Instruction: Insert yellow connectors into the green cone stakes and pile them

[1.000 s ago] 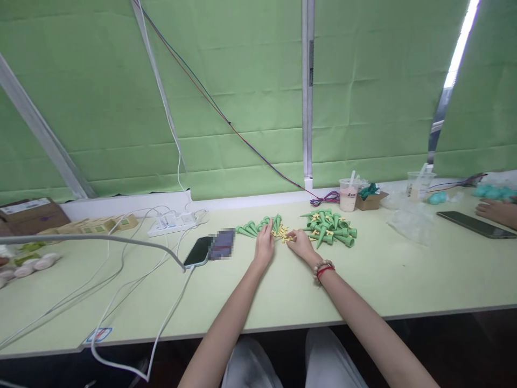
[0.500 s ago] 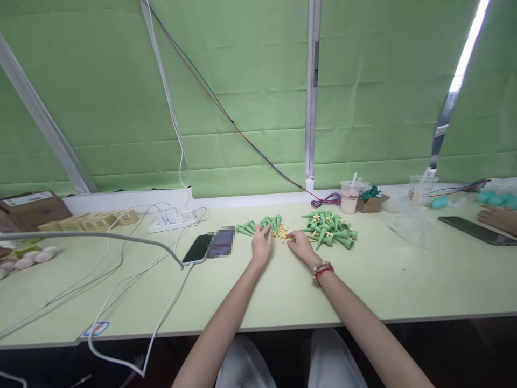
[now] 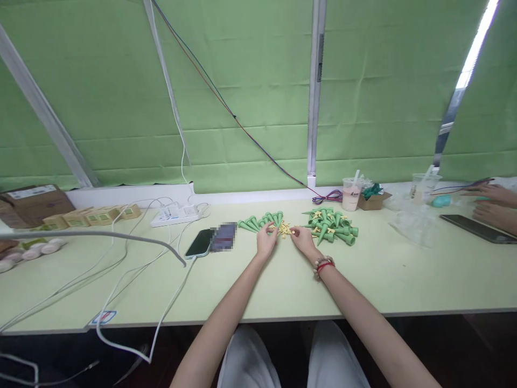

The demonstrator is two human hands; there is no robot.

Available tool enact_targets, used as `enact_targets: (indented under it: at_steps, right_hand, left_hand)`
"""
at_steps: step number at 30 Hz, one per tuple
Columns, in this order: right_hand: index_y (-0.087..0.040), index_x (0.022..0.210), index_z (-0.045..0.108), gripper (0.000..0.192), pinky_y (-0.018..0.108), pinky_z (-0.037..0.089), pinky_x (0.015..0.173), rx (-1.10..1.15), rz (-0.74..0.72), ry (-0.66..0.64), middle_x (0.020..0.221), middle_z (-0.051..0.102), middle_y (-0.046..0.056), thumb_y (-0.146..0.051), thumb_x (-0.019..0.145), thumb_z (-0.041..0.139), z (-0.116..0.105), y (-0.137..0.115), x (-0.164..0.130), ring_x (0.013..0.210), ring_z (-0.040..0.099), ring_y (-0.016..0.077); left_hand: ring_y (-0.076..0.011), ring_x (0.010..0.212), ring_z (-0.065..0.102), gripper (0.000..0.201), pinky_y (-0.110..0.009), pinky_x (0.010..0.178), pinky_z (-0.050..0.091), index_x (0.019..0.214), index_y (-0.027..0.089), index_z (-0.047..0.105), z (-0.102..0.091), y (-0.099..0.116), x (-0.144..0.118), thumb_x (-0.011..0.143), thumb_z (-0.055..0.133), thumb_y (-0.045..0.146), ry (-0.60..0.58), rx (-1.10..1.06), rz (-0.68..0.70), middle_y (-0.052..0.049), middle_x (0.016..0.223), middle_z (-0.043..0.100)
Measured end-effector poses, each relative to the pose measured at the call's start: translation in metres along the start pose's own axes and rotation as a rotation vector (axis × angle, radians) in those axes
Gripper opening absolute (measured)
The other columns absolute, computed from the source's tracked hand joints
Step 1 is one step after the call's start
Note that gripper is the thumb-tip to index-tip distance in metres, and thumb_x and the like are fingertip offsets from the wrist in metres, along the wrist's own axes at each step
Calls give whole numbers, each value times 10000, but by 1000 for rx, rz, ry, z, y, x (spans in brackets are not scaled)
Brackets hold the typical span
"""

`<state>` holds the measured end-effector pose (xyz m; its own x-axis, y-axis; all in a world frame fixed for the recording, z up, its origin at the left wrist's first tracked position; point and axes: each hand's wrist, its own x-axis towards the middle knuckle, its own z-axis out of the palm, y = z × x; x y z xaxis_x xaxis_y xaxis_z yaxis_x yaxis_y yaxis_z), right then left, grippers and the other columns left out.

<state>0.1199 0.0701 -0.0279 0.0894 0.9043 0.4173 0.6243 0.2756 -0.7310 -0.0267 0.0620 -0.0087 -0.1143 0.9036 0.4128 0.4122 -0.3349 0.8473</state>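
A heap of small yellow pieces (image 3: 285, 228) lies on the table between my two hands. My left hand (image 3: 266, 242) is at the heap's left side, thumb and fingers curled together; what they hold, if anything, is too small to make out. On the other side, my right hand (image 3: 304, 241) pinches a small yellow piece between thumb and fingertips. Behind my left hand, several green cones (image 3: 251, 223) lie in a fanned row, partly covered by the fingers. A larger jumbled pile of green cones (image 3: 343, 231), with yellow bits among them, lies right of my right hand.
Left of the cones are a phone (image 3: 200, 243) on a cable and a power strip (image 3: 174, 216). A drink cup (image 3: 350, 196), a small cardboard box (image 3: 374, 201) and a plastic bag (image 3: 412, 223) stand right. Another person's hands (image 3: 495, 207) are near a dark tablet (image 3: 479, 228).
My left hand has drawn back slightly from the green cones towards the yellow heap. My right hand stays at the heap's right side. The other person's hands have come further into view.
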Motion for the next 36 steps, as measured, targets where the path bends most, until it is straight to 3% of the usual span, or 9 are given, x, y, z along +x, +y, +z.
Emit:
enact_targets:
  at_steps: [5, 9, 15, 20, 26, 29, 32, 36]
  right_hand:
    - [-107, 963, 694, 238, 267, 519, 704, 94, 8, 51, 868, 725, 112, -148, 772, 559, 3, 4, 4, 751, 676, 177]
    - [-113, 923, 701, 266, 280, 511, 671, 124, 3, 84, 789, 721, 106, -275, 821, 516, 2, 7, 4, 712, 669, 189]
    - [-112, 984, 673, 308, 292, 488, 667, 121, 33, 145, 777, 708, 93, -297, 763, 565, -1, 9, 3, 689, 650, 190]
    - [-138, 863, 701, 295, 288, 471, 629, 64, 37, 109, 677, 688, 67, -384, 725, 616, -2, 9, 1, 645, 640, 194]
    - [-93, 1132, 615, 426, 267, 475, 683, 17, 31, 71, 848, 702, 93, -207, 721, 611, 0, 8, 2, 697, 643, 165]
    - [-109, 1122, 624, 422, 289, 468, 730, -26, 1, 54, 960, 678, 109, -194, 710, 610, -1, 5, 0, 756, 630, 179]
    - [-140, 1089, 642, 379, 305, 422, 849, -83, -76, 29, 1075, 639, 103, -195, 716, 605, -1, -1, -4, 950, 586, 208]
    - [-171, 1129, 617, 343, 343, 344, 915, -285, -180, -45, 1151, 612, 88, -220, 799, 534, 3, -10, -7, 1097, 501, 237]
  left_hand:
    - [-85, 360, 475, 399, -250, 476, 410, 1071, 153, 594, -3, 2, 2, 715, 637, 326, 107, -219, -209, -38, 711, 676]
    - [-94, 453, 492, 428, -227, 471, 381, 1022, 145, 602, -2, 1, 6, 640, 713, 304, 184, -379, -330, -40, 673, 655]
    - [-94, 606, 548, 414, -207, 544, 401, 910, 163, 631, -1, -5, 11, 538, 789, 253, 265, -469, -368, -19, 739, 597]
    - [-78, 562, 521, 391, -195, 517, 388, 839, 160, 633, 0, -11, 15, 496, 808, 230, 303, -543, -392, 23, 647, 535]
    - [-46, 486, 466, 364, -176, 466, 346, 829, 157, 623, -2, -8, 14, 506, 790, 161, 338, -608, -418, 25, 626, 563]
    - [-26, 422, 394, 291, -172, 419, 298, 815, 147, 586, -1, -2, 12, 576, 749, 180, 353, -633, -442, 12, 633, 595]
    - [-18, 385, 335, 221, -175, 391, 259, 785, 142, 549, 1, 3, 10, 659, 695, 251, 356, -656, -457, -10, 645, 625]
    - [-20, 389, 331, 271, -180, 386, 251, 722, 144, 537, 1, 7, 9, 645, 714, 335, 347, -665, -454, -18, 646, 626]
